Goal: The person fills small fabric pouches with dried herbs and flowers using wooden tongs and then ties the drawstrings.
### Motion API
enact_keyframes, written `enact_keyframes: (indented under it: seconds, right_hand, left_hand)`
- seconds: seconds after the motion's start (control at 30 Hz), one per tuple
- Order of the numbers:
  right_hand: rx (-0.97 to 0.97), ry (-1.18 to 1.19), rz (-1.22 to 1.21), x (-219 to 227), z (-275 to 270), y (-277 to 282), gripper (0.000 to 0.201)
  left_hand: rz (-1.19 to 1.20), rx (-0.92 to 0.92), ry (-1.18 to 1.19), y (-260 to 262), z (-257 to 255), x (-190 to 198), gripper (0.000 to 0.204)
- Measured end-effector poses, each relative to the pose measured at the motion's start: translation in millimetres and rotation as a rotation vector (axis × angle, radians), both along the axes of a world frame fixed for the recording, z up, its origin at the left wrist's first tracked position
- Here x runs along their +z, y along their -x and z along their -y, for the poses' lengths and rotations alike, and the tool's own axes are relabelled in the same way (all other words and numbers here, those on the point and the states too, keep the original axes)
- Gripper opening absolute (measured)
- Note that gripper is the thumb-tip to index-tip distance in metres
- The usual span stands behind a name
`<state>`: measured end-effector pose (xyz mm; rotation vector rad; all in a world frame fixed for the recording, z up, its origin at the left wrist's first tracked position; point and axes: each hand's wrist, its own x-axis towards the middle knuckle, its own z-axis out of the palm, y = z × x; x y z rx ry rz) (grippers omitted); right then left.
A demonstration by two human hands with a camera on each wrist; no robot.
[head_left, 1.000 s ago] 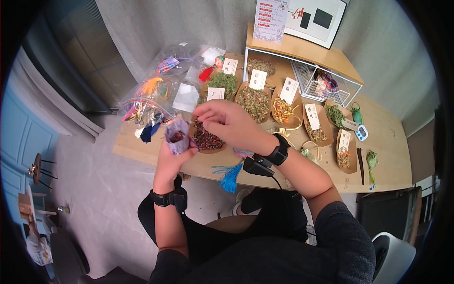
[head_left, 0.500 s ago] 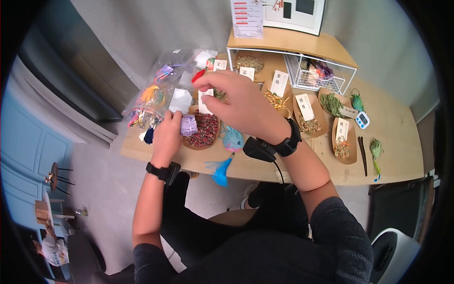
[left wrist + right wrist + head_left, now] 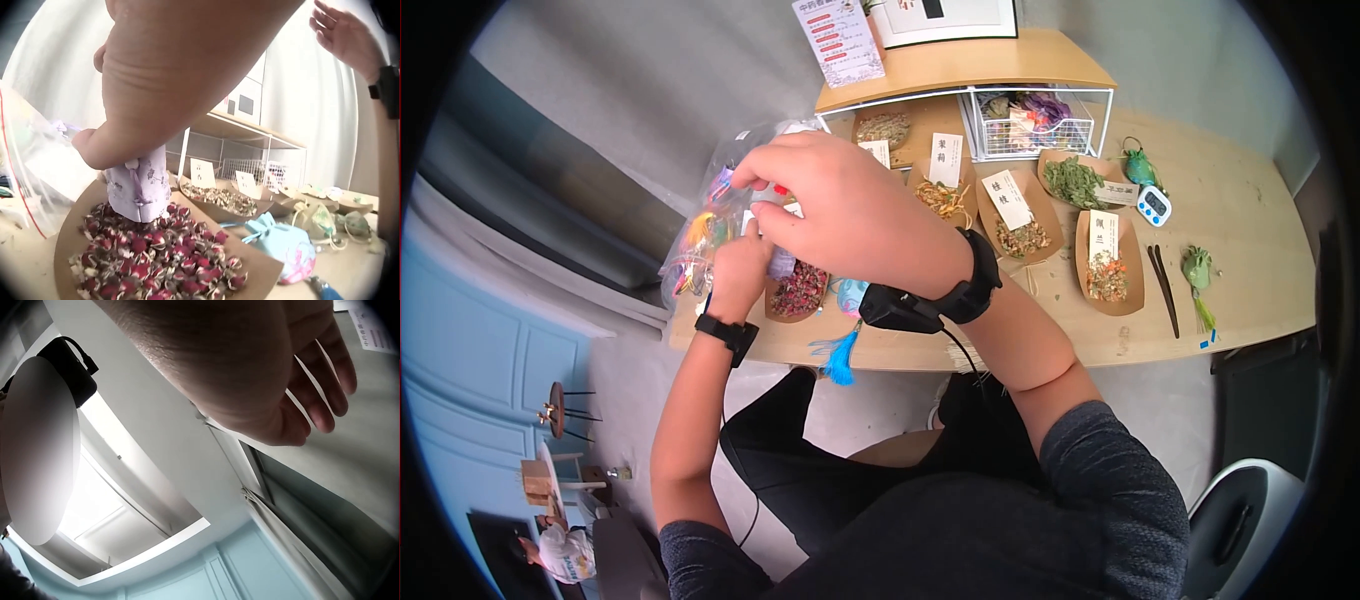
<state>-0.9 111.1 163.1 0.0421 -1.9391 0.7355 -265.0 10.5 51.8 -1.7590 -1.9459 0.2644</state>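
In my left hand (image 3: pixel 740 268) I hold a small lilac floral drawstring pouch (image 3: pixel 139 190), its lower end right at a heap of dried rosebuds (image 3: pixel 159 256). The buds fill a brown paper tray (image 3: pixel 265 265) at the table's front left. Raised above and to the right of it, my right hand (image 3: pixel 840 205) is empty, its fingers loosely bent, as the right wrist view also shows. Beside the rosebud tray lies a light blue pouch (image 3: pixel 284 245) with a blue tassel (image 3: pixel 838 358).
More paper trays of dried herbs with label cards, such as one with orange bits (image 3: pixel 1108 282), line the table. Clear plastic bags (image 3: pixel 700 235) lie at the left. A wooden shelf (image 3: pixel 960 65) with a wire basket stands behind. Dark sticks (image 3: pixel 1165 290) and a timer (image 3: pixel 1154 205) lie right.
The pouch has gone from mouth up to turned over above the rosebuds. My right hand has lifted away from it. The head view has swung, shifting the table left.
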Motion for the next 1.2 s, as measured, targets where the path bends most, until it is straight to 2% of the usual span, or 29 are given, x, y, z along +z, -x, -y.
enact_keyframes:
  seconds: [0.1, 0.17, 0.33, 0.43, 0.53, 0.63, 0.7, 0.77, 0.9, 1.0, 1.1, 1.2]
  right_hand:
    - [-0.002, -0.019, -0.031, 1, 2, -5, 0.019]
    - [-0.003, -0.049, -0.049, -1, 1, -5, 0.019]
    - [-0.008, -0.064, -0.038, 3, 0, -10, 0.019]
    - [-0.01, -0.052, -0.042, 6, -6, -15, 0.02]
    - [-0.007, -0.018, -0.064, 8, -10, -23, 0.02]
    - [0.015, 0.026, -0.078, 12, -19, -28, 0.019]
    - [0.028, 0.062, -0.095, 8, -22, -27, 0.019]
    - [0.037, 0.079, -0.13, 7, -25, -24, 0.019]
    - [0.05, 0.103, -0.051, 6, -25, -28, 0.018]
    - [0.097, 0.161, -0.01, 7, -31, -28, 0.018]
    - [0.056, 0.163, 0.022, 4, -37, -24, 0.018]
    - [0.069, 0.18, 0.032, 2, -41, -22, 0.018]
  left_hand:
    - [0.061, -0.09, -0.117, 6, 1, -17, 0.039]
    - [0.065, -0.094, -0.108, 4, 1, -11, 0.039]
    - [-0.032, -0.023, -0.014, 2, 7, -1, 0.047]
    - [0.006, 0.032, 0.031, 6, 7, 10, 0.051]
    - [-0.054, -0.053, 0.1, 6, 9, -5, 0.054]
    - [0.069, -0.087, -0.051, 13, 8, 5, 0.05]
    - [0.074, -0.112, -0.054, 8, 9, 7, 0.049]
    - [0.04, -0.115, -0.02, 24, 11, -8, 0.042]
    - [0.097, -0.115, -0.07, 32, 8, -9, 0.04]
    - [0.222, -0.068, -0.171, 26, 3, -8, 0.039]
    - [0.361, -0.011, -0.264, 18, -1, -10, 0.038]
    - [0.385, 0.015, -0.257, -3, -3, 0, 0.037]
